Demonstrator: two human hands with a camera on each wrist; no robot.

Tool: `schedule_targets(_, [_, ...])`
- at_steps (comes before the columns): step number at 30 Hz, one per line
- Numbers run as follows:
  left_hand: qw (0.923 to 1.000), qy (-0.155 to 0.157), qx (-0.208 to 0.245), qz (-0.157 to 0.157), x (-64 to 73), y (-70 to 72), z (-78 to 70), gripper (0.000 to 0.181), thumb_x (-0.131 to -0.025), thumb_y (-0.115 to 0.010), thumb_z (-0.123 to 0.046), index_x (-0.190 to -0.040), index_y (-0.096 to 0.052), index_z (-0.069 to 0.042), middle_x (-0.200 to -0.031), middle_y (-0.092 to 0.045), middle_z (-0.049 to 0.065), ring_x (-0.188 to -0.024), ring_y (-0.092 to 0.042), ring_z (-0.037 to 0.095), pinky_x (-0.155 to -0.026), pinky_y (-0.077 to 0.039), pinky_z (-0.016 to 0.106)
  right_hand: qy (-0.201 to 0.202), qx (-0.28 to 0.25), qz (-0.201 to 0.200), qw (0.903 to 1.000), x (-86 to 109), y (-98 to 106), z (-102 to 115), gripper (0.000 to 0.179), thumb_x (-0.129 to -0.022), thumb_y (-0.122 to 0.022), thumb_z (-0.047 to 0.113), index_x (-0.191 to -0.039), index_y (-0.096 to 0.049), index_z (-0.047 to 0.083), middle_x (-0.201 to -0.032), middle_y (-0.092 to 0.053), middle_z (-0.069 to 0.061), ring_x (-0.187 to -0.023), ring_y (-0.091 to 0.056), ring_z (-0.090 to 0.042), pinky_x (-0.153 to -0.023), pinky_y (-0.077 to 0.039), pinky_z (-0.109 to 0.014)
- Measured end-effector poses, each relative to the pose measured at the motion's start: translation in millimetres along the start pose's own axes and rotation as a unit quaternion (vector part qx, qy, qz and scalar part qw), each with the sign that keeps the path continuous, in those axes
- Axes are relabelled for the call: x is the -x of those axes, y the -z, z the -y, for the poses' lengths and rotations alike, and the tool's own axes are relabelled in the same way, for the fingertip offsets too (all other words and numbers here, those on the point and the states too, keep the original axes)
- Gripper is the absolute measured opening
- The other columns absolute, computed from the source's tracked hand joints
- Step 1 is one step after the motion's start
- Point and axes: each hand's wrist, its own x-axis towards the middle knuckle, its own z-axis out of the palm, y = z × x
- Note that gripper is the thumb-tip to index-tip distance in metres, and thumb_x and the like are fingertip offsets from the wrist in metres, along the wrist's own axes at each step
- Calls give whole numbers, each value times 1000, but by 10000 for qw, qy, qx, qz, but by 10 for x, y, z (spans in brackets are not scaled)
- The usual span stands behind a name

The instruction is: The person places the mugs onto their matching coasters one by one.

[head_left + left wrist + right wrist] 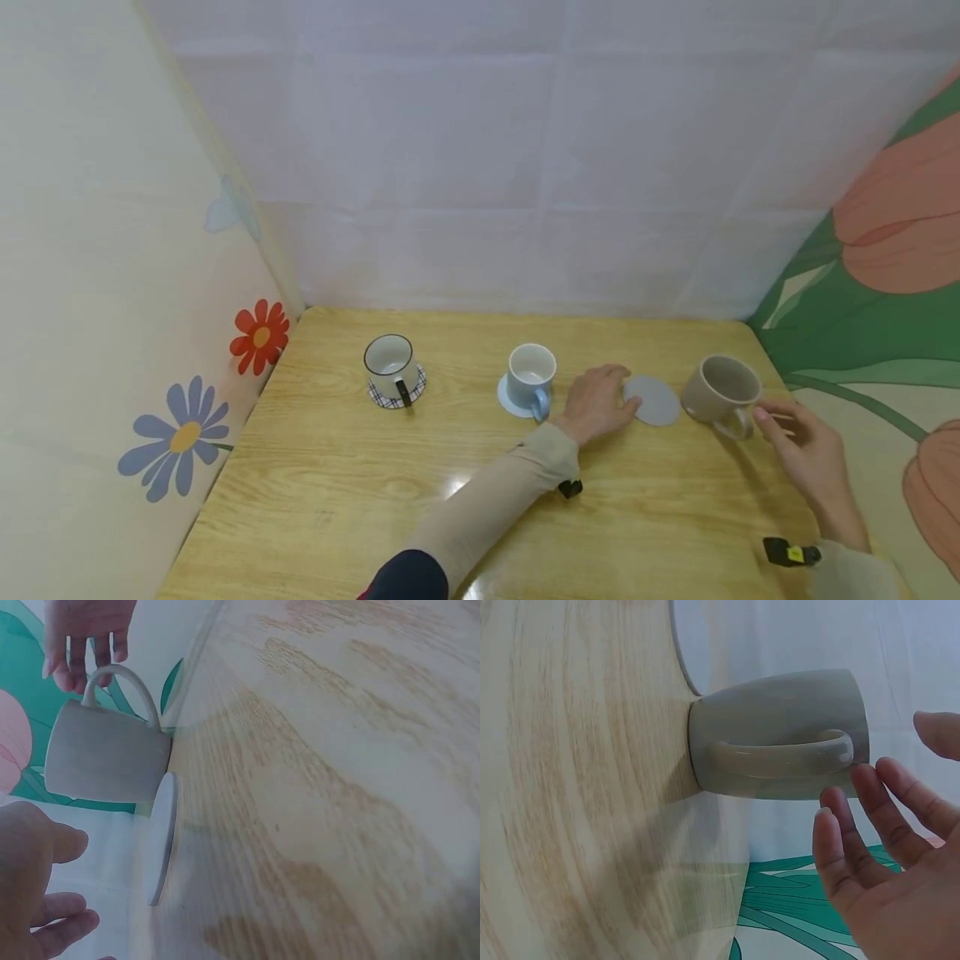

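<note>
A greige mug point(722, 390) stands on the wooden table just right of a round grey coaster point(651, 401). My right hand point(812, 450) is beside the mug's handle point(780, 759). In the right wrist view its fingers point(891, 817) are loosely spread near the handle and rim, not wrapped round either; whether a fingertip touches cannot be made out. My left hand point(597, 406) is at the coaster's left edge. In the left wrist view its thumb and fingers are apart, with nothing between them, and the coaster point(163, 838) lies flat beyond them.
Left of my left hand, a white mug with a blue handle point(532, 369) stands on a light blue coaster point(513, 407). Farther left, a white dark-rimmed mug point(390, 365) sits on a checked coaster point(386, 401). A white cloth point(480, 208) hangs behind the table point(315, 483).
</note>
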Motion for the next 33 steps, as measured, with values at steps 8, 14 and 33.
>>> schedule_targets(8, [9996, -254, -131, 23, -20, -95, 28, 50, -105, -62, -50, -148, -62, -23, -151, -64, -9, -136, -62, 11, -110, -53, 29, -29, 150, 87, 9998, 1, -24, -84, 14, -103, -69, 6, -111, -77, 14, -108, -60, 41, -94, -57, 21, -76, -47, 1])
schedule_targets(14, [9996, -234, -176, 24, -11, -199, 26, 53, -104, -64, -52, -149, -62, -24, -154, -61, -10, -146, -56, 21, -116, -51, 39, -167, 385, 176, 9990, 49, -16, -150, 16, -105, -68, 11, -119, -74, 6, -110, -56, 45, -97, -54, 23, -78, -43, 3])
schedule_targets(33, [9994, -268, -240, 16, -7, -323, -5, 47, -101, -71, -47, -138, -69, -18, -146, -68, -5, -144, -58, 25, -124, -43, 35, -179, 631, 330, 9973, 161, -28, -183, 29, -107, -66, 16, -123, -65, -8, -109, -49, 45, -96, -48, 24, -75, -43, 3])
